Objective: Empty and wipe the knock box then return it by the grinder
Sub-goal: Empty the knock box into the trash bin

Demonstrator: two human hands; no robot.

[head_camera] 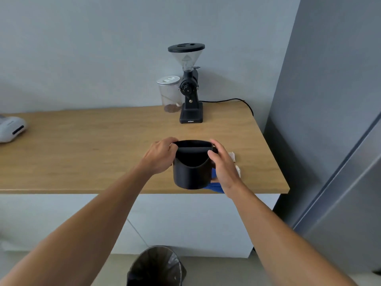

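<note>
Now, L hand [160, 156] & R hand [223, 165] fingers clamped on knock box [190, 174], upright, above counter [82, 141] edge.

I see even, soft daylight with a cool grey cast; nothing is blown out or lost in dark. The grinder [190, 87] throws only a faint shadow on the wall [82, 48] to its right. The wooden counter [82, 141] shows a mild sheen, no hard glare. Wide-angle distortion bends the counter's front edge and stretches my forearms toward the lower corners. Detail is slightly soft overall, with compression smearing on the bin [156, 267].
</note>
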